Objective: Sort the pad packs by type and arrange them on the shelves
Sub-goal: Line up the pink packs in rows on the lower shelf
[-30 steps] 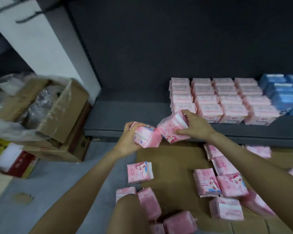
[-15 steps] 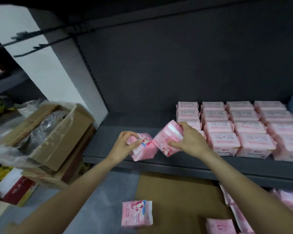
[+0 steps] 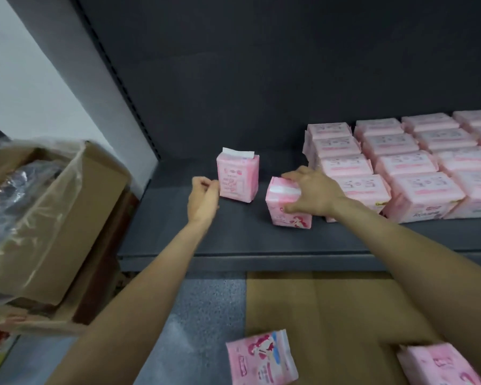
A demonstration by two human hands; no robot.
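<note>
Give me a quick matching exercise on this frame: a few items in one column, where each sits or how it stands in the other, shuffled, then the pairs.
Items
1. pack by the left hand
2. pack under the right hand
3. cartoon-print pack
4. cardboard box

Places or states
A. lying flat on the floor below the shelf
B. standing upright on the shelf, white flap on top
C. left of the shelf, lined with clear plastic
D. on the shelf, tilted, gripped from above

Pairs: 1-B, 2-D, 3-A, 4-C
</note>
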